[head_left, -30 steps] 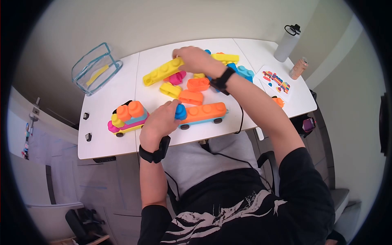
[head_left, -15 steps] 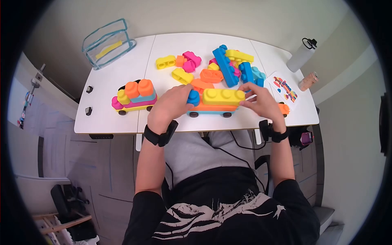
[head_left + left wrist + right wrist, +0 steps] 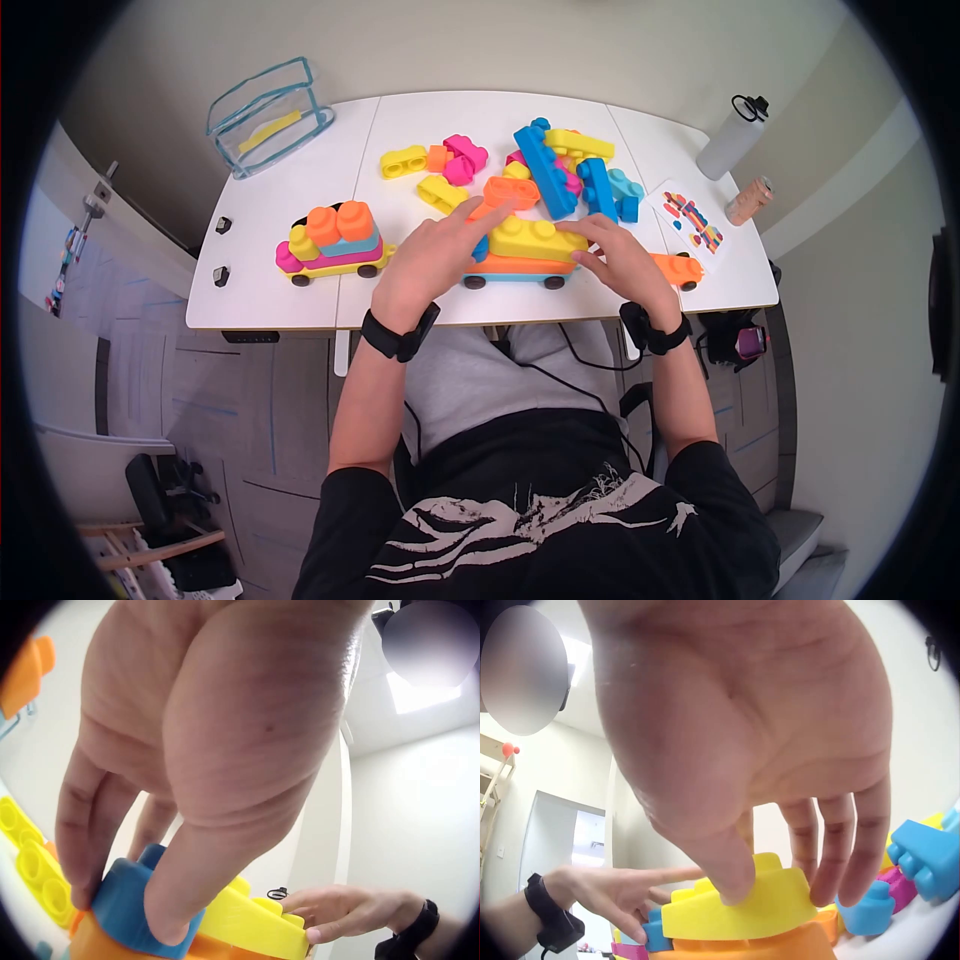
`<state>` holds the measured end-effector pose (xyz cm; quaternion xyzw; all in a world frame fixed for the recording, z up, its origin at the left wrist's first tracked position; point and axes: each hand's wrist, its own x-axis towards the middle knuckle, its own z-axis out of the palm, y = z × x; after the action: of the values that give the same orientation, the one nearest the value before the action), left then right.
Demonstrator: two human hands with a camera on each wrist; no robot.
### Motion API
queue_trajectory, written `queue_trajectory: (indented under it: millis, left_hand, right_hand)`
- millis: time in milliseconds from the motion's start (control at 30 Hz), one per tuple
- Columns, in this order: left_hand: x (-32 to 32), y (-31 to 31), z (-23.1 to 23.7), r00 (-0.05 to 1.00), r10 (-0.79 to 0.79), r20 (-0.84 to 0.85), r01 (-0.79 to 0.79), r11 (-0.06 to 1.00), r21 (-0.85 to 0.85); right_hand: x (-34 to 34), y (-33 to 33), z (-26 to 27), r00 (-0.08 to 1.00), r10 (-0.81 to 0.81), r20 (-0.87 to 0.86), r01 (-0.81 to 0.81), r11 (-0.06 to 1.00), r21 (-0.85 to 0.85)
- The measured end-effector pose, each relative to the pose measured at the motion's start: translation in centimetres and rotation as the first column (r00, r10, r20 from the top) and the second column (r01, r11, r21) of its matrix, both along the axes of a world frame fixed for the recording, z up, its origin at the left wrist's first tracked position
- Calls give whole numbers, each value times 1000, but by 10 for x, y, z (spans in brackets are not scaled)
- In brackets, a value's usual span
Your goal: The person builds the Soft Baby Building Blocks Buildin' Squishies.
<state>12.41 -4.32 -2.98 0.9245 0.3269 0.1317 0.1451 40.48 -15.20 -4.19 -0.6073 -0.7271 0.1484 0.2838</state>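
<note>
No text, brand or number can be read on the printed sheet (image 3: 693, 222), can (image 3: 749, 200) or bottle (image 3: 731, 143).

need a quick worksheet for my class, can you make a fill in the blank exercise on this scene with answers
1. The small block pinched by the left hand is ____.
2. The right hand touches a long block coloured ____.
3. Directly beneath it lies a lower block coloured ____.
4. Beside the bottle stands a ____.

Missing words: blue; yellow; orange; can.
</note>
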Motion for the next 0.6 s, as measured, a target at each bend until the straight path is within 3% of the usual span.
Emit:
queue_trajectory:
  millis: [133, 300, 533, 600]
  left_hand:
    - [5, -2, -6, 997, -40, -73, 49, 992, 120]
    - [9, -2, -9, 994, -94, 52, 88, 991, 99]
    - [19, -10, -12, 995, -82, -49, 85, 993, 81]
    - [23, -17, -9, 999, -26, 39, 26, 1000, 8]
  right_hand:
    - [7, -4, -2, 996, 1, 88, 0, 1000, -9]
    - [9, -8, -5, 999, -14, 51, 15, 1000, -25]
    - [18, -13, -7, 997, -77, -1, 77, 997, -31]
    - [22, -15, -3, 996, -83, 14, 83, 994, -66]
